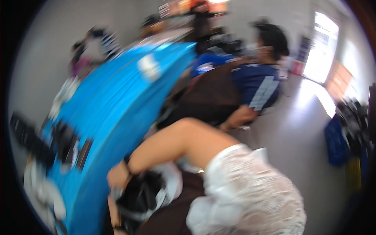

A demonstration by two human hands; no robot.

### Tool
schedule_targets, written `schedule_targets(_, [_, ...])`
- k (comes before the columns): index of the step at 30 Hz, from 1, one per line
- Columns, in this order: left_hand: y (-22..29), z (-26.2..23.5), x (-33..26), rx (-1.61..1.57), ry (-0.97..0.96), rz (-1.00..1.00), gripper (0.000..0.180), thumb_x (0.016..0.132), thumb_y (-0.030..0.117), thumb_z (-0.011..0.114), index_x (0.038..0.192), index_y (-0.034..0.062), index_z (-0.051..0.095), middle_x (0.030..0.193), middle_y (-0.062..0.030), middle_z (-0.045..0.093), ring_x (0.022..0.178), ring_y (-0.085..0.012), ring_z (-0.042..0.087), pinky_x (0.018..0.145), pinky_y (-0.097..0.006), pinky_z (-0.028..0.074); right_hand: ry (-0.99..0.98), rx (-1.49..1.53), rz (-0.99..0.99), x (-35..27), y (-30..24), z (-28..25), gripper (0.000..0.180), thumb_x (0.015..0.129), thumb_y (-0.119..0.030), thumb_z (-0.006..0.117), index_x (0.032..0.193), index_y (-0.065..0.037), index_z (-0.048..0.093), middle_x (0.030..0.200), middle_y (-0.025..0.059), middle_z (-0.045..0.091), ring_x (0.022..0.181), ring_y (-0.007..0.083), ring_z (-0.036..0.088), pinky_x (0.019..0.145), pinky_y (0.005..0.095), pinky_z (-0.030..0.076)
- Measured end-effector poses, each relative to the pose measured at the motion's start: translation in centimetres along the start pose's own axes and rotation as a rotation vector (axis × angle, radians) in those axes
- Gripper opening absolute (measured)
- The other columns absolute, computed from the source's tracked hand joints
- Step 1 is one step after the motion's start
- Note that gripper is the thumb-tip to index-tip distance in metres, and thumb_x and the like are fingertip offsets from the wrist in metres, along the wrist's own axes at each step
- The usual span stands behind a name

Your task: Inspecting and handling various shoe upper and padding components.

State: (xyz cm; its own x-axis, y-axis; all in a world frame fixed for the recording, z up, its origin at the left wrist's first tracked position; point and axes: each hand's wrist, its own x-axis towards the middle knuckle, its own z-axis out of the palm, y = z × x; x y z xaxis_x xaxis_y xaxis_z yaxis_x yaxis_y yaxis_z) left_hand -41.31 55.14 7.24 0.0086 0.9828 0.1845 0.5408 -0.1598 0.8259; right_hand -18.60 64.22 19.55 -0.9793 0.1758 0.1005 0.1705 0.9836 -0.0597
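The right hand [118, 176], reached by a bent arm in a white lace sleeve [250, 188], hangs just beside a blurred black item with a pale rim [143, 192], which lies to its right and a little below, over a brown apron [178, 207]. Just below that hand is the left hand [113, 205], near the same item's left edge; blur hides the fingers of both, so I cannot tell whether they are apart, together or clamped on it. A dark band circles each wrist. Left of the hands runs a table in bright blue cloth [117, 113], bearing a dark brown strip [84, 154] and a black bundle [63, 137], with a long black object [31, 139] farther left. Beyond the right hand, up and to the right, a co-worker in a navy shirt with pale stripes [256, 84] leans toward the table. Well above the hands, a white item [149, 67] lies on the cloth. Far right are a blue bag [336, 141] and, farther off, a bright doorway [321, 47].
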Motion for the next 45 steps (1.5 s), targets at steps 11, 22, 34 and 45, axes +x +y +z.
schedule_targets(11, [15.5,-4.6,-1.2,0.136,0.097,0.257,0.019,0.085,0.011,0.079,0.097,0.0016,0.067,0.091,-0.0087,0.068,0.082,-0.0198,0.066,0.075,-0.032,0.053,-0.34,0.245,0.253,2.1,0.4,-5.4,0.031,0.078,-0.02,0.06,0.097,-0.002,0.077,0.093,0.0249,0.073,0.088,0.0417,0.071,0.077,0.0476,0.055])
schedule_targets(22, [10.3,-3.7,-1.3,0.767,0.003,0.445,0.018,0.073,0.013,0.077,0.089,0.0073,0.07,0.079,-0.0057,0.058,0.082,-0.0287,0.058,0.065,-0.045,0.05,-0.315,0.165,0.085,1.8,-0.6,-3.4,0.023,0.092,-0.016,0.058,0.11,-0.015,0.072,0.099,0.0157,0.068,0.091,0.0388,0.069,0.081,0.0495,0.056])
schedule_targets(34, [8.1,-0.6,-3.6,0.594,0.26,0.39,0.005,0.071,0.009,0.068,0.072,0.0047,0.068,0.073,-0.0145,0.068,0.077,-0.0353,0.068,0.067,-0.048,0.056,0.048,-0.571,-0.379,-2.0,-8.5,-3.2,0.015,0.083,-0.017,0.062,0.085,-0.005,0.071,0.111,0.0074,0.055,0.112,0.0232,0.051,0.101,0.037,0.04])
schedule_targets(45, [7.5,-0.5,-7.1,0.522,0.301,0.463,0.018,0.069,0.013,0.079,0.08,0.0075,0.066,0.088,-0.0041,0.065,0.086,-0.0263,0.062,0.068,-0.041,0.052,-0.075,-0.261,-0.295,-2.8,-10.3,-1.9,0.023,0.08,-0.007,0.06,0.096,0.005,0.071,0.097,0.0131,0.057,0.099,0.0281,0.056,0.119,0.0495,0.034])
